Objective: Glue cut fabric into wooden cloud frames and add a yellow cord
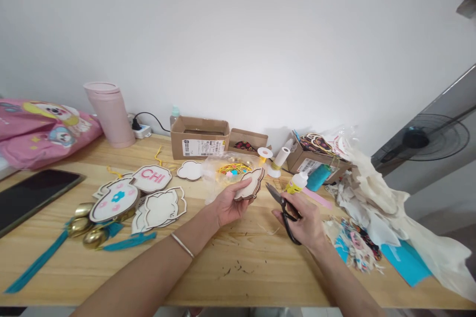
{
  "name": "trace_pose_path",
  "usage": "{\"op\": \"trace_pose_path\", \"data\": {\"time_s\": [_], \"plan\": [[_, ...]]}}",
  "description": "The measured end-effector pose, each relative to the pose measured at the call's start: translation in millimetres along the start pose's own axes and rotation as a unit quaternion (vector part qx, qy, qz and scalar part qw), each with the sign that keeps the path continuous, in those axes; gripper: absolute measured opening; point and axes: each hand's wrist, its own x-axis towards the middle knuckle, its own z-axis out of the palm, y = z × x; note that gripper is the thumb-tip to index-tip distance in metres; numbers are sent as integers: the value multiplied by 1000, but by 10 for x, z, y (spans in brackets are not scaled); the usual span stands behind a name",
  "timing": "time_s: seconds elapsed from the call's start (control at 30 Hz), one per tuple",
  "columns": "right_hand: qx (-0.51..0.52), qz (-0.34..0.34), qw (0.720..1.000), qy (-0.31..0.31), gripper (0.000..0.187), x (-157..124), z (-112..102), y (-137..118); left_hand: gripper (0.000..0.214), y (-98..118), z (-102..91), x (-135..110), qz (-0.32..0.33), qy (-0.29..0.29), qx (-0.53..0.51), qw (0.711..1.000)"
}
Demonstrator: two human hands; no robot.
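My left hand [231, 204] pinches a cloud-shaped plaque [250, 184] with a pale face and brown layered edge, held up over the table. In my right hand [305, 222] is a pair of scissors [284, 208] with black handles, its dark blades pointing up and left toward the plaque but apart from it. A thin pale thread lies on the wood between the hands. Just beyond the scissors stands a white glue bottle [296, 183] with a yellow label. Behind the plaque, a clear plastic bag [211, 171] holds yellow cords and small coloured flowers.
Finished-looking plaques [115, 200], brass bells [94, 237] and teal tassels lie left, near a phone [37, 193]. Cardboard boxes [199, 138], thread spools [265, 154] and a pink tumbler [109, 114] stand along the wall. Fabric scraps [357, 242] and cream cloth [386, 198] cover the right side.
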Motion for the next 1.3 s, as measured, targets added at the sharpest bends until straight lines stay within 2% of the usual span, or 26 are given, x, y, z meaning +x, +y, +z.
{"op": "trace_pose_path", "data": {"time_s": [0.27,0.53,0.83,0.97,1.03,1.13,1.23,1.3], "plan": [[-64,-43,997,28,16,-3,67,9,19,-5,-19,29,3,10,2,1000],[-88,-87,992,33,20,-2,123,57,21,-4,-11,28,2,1,-8,1000],[-195,-124,972,37,20,-42,79,134,24,-8,-1,21,3,14,-1,1000],[-177,-132,975,33,19,-40,86,133,26,-9,9,12,7,21,1,1000],[-123,-97,987,41,16,-22,105,118,26,-7,14,4,6,18,3,1000],[-23,33,996,76,15,8,134,90,24,0,3,-3,-5,-19,8,1000],[55,164,979,109,21,18,153,78,23,8,-31,-4,-18,-59,5,998],[103,209,966,108,23,9,173,81,24,15,-57,-4,-23,-70,-4,997]]}}
